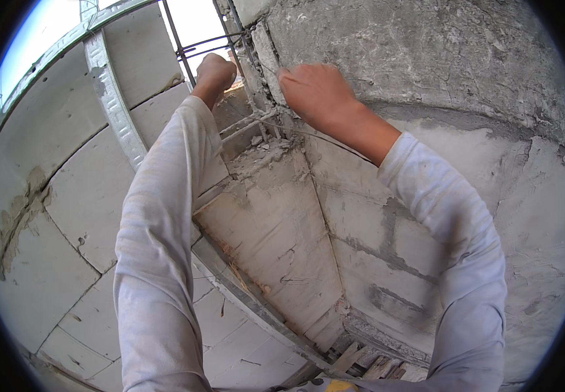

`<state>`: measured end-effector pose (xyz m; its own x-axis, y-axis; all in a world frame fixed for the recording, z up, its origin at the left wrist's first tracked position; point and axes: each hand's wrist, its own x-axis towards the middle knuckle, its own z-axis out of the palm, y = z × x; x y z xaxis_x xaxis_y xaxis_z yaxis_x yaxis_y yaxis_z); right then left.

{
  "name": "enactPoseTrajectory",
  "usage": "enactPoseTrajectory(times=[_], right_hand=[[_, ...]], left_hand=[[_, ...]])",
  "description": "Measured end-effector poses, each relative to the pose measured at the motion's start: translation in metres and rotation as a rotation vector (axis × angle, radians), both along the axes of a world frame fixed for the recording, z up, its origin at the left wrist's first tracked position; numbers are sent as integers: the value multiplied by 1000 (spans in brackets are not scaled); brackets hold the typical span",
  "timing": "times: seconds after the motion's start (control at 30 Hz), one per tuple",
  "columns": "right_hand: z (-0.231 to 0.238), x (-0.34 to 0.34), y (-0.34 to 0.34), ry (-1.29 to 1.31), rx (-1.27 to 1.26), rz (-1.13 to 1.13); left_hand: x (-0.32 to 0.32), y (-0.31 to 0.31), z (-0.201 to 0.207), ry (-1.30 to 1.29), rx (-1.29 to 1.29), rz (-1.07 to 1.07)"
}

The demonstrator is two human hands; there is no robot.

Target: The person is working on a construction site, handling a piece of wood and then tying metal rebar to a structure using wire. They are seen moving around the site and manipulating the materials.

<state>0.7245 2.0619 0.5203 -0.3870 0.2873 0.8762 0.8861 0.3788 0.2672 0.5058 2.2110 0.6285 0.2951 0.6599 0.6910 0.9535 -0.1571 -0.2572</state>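
Head view: L hand (216, 75) clenched by rebar cage (177, 38), nr block wall's (90, 189) upper R edge; contents unclear. R hand (318, 91) clenched at rough concrete's (413, 59) L edge, prob. pinching thin wire (269, 67) nr cage. Best: steady tension, knuckles off bars & concrete.

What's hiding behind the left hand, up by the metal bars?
Around the left hand, you can see metal bars and a bright opening past them. The bit right behind the fist is covered, so I can't tell what's there.
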Motion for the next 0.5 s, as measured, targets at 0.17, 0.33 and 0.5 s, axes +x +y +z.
enactPoseTrajectory(times=[0.17,0.33,0.5], right_hand=[[-3,6,27,188,-191,152],[-8,8,41,470,-246,177],[-28,19,35,386,-219,241]], left_hand=[[27,-32,-32,-763,-573,-758],[73,-110,-120,-1649,-637,-1084],[77,-156,-125,-1489,-559,-773]])
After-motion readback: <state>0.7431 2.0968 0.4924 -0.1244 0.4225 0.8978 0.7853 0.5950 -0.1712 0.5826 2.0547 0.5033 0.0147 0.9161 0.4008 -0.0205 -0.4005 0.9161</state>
